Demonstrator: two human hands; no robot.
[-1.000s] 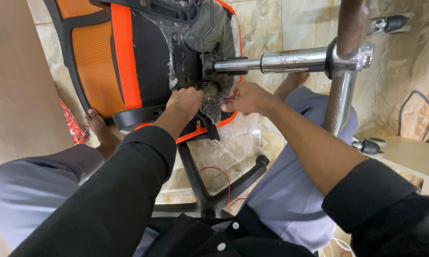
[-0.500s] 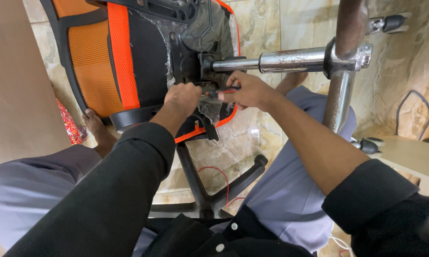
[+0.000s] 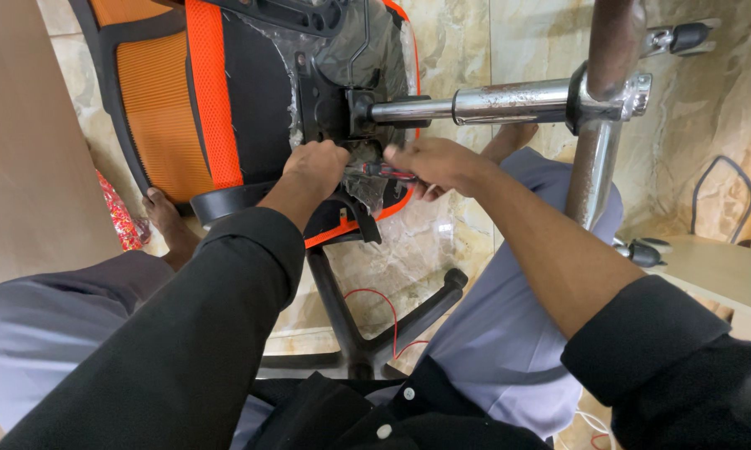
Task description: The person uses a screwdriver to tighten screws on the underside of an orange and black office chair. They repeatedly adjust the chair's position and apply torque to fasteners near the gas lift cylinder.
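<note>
1. Left hand (image 3: 315, 163): we see it closed in a fist against the black metal mechanism plate (image 3: 325, 104) on the underside of the overturned office chair with orange mesh and black frame (image 3: 184, 108). What the fingers enclose we cannot tell; they are curled inward and hidden.
2. Right hand (image 3: 438, 162): we see it clamped on a slim tool with a red and black handle (image 3: 381, 172), held roughly level, its tip pointing left toward the plate and meeting it just beside the left hand.
3. We locate the tool between the two hands, directly below the chrome gas-lift cylinder (image 3: 475, 104), which runs level from the plate to the right.
4. We note that the cylinder ends in the chrome star base (image 3: 604, 100), whose arm drops downward in the picture; a black caster (image 3: 688, 35) sits at the upper right and another (image 3: 642, 250) near the right forearm.
5. We observe torn clear plastic wrap (image 3: 367, 50) over the plate and seat underside.
6. We see a black chair armrest frame (image 3: 367, 333) lying on the beige marble floor (image 3: 475, 42) between the person's grey-trousered knees, with a thin red wire (image 3: 388, 308) across it.
7. We see a bare foot (image 3: 165, 218) touching the chair's edge at left.
</note>
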